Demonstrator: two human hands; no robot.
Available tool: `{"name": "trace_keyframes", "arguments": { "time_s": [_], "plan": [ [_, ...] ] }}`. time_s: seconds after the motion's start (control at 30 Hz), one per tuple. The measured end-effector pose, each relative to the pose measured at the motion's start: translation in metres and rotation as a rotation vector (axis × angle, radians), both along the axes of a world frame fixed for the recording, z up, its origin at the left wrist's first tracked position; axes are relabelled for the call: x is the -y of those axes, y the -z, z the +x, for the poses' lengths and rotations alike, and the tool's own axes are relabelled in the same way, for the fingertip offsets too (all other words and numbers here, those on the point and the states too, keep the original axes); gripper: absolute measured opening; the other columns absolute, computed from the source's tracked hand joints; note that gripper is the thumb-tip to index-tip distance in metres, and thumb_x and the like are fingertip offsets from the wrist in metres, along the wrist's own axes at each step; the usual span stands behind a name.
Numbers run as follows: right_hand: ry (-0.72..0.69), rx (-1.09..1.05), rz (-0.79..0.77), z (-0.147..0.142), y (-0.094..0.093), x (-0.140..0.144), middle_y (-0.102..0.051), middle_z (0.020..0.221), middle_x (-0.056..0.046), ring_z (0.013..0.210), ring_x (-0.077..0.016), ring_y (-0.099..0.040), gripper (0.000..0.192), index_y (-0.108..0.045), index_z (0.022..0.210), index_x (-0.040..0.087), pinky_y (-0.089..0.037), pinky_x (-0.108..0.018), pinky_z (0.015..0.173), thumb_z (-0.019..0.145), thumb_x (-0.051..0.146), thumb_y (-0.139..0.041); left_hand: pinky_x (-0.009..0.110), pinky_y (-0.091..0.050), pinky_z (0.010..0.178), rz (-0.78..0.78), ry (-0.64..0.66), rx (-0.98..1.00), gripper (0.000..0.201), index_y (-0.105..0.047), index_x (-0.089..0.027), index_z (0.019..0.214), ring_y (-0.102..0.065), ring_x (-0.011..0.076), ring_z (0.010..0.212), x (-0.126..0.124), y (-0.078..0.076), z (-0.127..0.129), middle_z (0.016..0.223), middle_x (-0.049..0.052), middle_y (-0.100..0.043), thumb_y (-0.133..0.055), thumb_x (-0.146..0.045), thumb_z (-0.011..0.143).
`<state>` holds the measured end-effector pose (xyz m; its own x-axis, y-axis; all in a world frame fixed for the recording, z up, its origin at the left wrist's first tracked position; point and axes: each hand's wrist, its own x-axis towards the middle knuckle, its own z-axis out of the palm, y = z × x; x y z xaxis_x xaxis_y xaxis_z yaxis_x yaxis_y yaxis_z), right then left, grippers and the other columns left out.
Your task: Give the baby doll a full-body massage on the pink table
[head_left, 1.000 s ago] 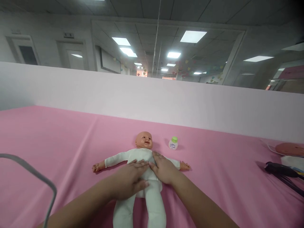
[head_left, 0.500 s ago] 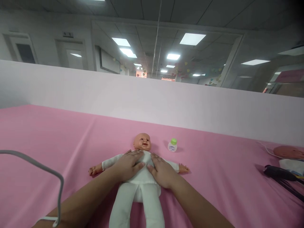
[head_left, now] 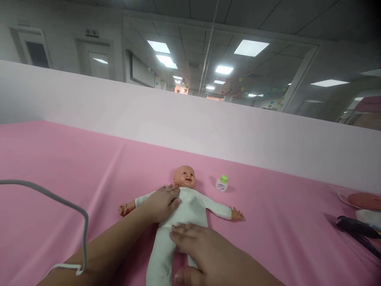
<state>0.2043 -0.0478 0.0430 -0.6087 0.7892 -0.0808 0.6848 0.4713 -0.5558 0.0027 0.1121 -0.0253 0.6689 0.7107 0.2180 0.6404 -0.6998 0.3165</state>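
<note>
On my feed the right hand (head_left: 205,248) is nearest, flat and gripping nothing, over the hips of the doll (head_left: 190,204); whether it touches, I can't tell. The doll lies face up on the pink sheet (head_left: 282,230), long axis running away from me. The left hand (head_left: 162,203), flat, grasping nothing, rests on its upper chest, nearer its head. Beside that head sits a small bottle (head_left: 222,184).
</note>
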Motion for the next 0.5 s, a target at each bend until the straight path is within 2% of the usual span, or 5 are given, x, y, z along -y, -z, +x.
{"name": "trace_keyframes", "arguments": {
  "time_s": [0.1, 0.2, 0.3, 0.4, 0.5],
  "plan": [
    [0.055, 0.005, 0.024, -0.004, 0.009, -0.007, -0.034, 0.168, -0.005, 0.155, -0.0339, -0.033, 0.078, -0.036, 0.162, 0.029, -0.024, -0.049, 0.129, 0.096, 0.064, -0.057, 0.047, -0.032, 0.125, -0.016, 0.016, 0.014, 0.053, -0.056, -0.015, 0.147, -0.045, 0.0302, 0.149, 0.001, -0.003, 0.000, 0.157, 0.015, -0.053, -0.039, -0.041, 0.105],
    [0.183, 0.055, 0.048, 0.003, 0.024, -0.032, -0.023, 0.171, -0.010, 0.159, -0.0344, -0.023, 0.087, -0.027, 0.164, 0.019, -0.020, -0.050, 0.130, 0.097, 0.067, -0.052, 0.044, -0.034, 0.124, -0.040, 0.023, 0.022, 0.053, -0.054, -0.011, 0.149, -0.046, 0.0290, 0.148, 0.000, -0.002, 0.000, 0.158, 0.015, -0.052, -0.038, -0.036, 0.105],
    [0.208, 0.090, 0.083, 0.011, 0.036, -0.060, -0.017, 0.172, -0.012, 0.160, -0.0319, -0.017, 0.090, -0.025, 0.165, 0.014, -0.015, -0.048, 0.131, 0.097, 0.069, -0.047, 0.044, -0.035, 0.124, -0.045, 0.022, 0.024, 0.055, -0.053, -0.009, 0.150, -0.047, 0.0299, 0.148, -0.002, 0.002, 0.000, 0.157, 0.017, -0.052, -0.038, -0.034, 0.104],
    [0.254, 0.105, 0.118, 0.017, 0.045, -0.081, -0.018, 0.172, -0.014, 0.160, -0.0306, -0.018, 0.090, -0.024, 0.165, 0.011, -0.014, -0.045, 0.131, 0.099, 0.070, -0.043, 0.045, -0.036, 0.123, -0.018, 0.034, 0.045, 0.054, -0.054, -0.010, 0.150, -0.049, 0.0299, 0.146, -0.003, 0.006, 0.000, 0.155, 0.016, -0.055, -0.039, -0.034, 0.104],
    [0.369, 0.112, 0.123, 0.025, 0.053, -0.091, -0.023, 0.171, -0.017, 0.159, -0.0313, -0.023, 0.091, -0.024, 0.165, 0.009, -0.020, -0.045, 0.129, 0.099, 0.070, -0.040, 0.045, -0.037, 0.123, -0.005, 0.032, 0.036, 0.055, -0.054, -0.010, 0.150, -0.050, 0.0298, 0.145, -0.004, 0.008, 0.000, 0.154, 0.016, -0.056, -0.038, -0.035, 0.104]
  ]
}}
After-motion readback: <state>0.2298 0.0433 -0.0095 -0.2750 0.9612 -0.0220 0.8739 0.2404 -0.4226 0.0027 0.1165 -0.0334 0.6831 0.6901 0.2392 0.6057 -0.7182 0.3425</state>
